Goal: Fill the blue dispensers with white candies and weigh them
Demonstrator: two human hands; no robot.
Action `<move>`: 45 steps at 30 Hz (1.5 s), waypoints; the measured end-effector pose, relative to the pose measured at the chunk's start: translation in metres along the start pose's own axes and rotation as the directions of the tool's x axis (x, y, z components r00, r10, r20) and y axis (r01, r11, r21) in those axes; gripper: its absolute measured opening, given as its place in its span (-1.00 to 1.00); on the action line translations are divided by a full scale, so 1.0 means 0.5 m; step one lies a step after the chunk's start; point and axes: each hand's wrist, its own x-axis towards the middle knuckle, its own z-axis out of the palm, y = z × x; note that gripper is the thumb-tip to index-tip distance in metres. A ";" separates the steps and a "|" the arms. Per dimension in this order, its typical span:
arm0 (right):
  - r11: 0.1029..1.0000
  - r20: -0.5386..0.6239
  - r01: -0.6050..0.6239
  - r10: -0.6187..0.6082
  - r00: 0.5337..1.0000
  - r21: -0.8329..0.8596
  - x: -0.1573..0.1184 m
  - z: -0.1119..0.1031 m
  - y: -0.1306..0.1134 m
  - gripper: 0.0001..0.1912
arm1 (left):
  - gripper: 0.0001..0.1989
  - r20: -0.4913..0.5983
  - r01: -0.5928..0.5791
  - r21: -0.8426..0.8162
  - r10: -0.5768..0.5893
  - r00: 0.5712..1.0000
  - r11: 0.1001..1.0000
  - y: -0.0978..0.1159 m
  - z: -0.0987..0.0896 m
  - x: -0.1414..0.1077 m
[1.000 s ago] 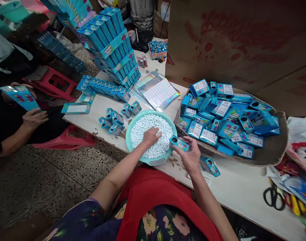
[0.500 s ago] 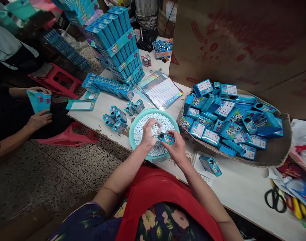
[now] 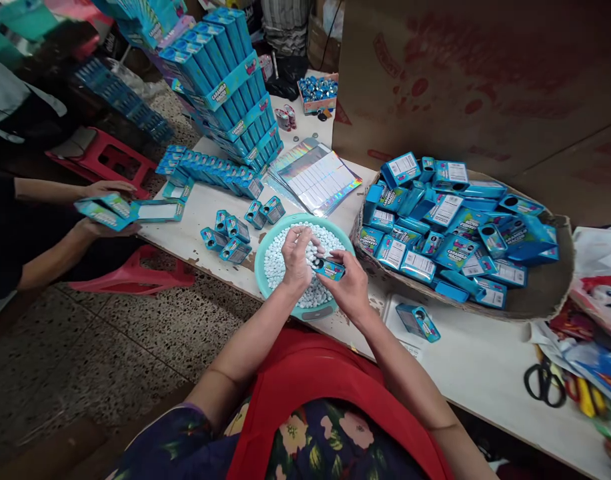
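Note:
Over a turquoise basin (image 3: 261,283) of small white candies (image 3: 278,257), I hold both hands close together. My right hand (image 3: 353,283) grips a small blue candy box (image 3: 331,269) lengthwise, its top with a dark round hole facing left. At that hole is my left hand (image 3: 296,260), its fingers curled round some white candies; how many it holds is hidden. Several similar boxes (image 3: 235,230) stand on the table just left of the basin. Another blue box (image 3: 418,322) rests to the right on a white scale (image 3: 393,313).
A cardboard tray (image 3: 550,310) heaped with blue boxes stands at right. Stacked display boxes (image 3: 225,93) rise at back left, beside shiny printed sheets (image 3: 315,180). Black scissors (image 3: 544,385) lie far right. At left, a co-worker's hands (image 3: 110,207) hold a blue carton.
My left fingers have straightened a little beside the box's hole, and fewer candies show in that hand. The co-worker's carton has moved right and tilted. The whole view has shifted slightly.

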 end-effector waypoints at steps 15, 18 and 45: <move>0.999 -0.033 0.022 -0.021 0.999 0.037 -0.005 0.014 0.007 -0.58 | -0.63 -0.055 -0.030 0.068 0.033 0.998 0.997 -0.014 0.000 -0.004; 0.999 -0.035 0.035 -0.034 0.999 0.028 -0.006 0.016 0.001 -0.58 | -0.70 -0.034 -0.037 0.075 0.039 0.999 0.996 -0.011 -0.003 -0.003; 0.997 -0.039 0.027 -0.024 0.999 0.073 -0.006 0.018 -0.005 -0.59 | -0.75 -0.005 -0.095 0.087 0.096 0.995 0.992 0.015 0.010 -0.006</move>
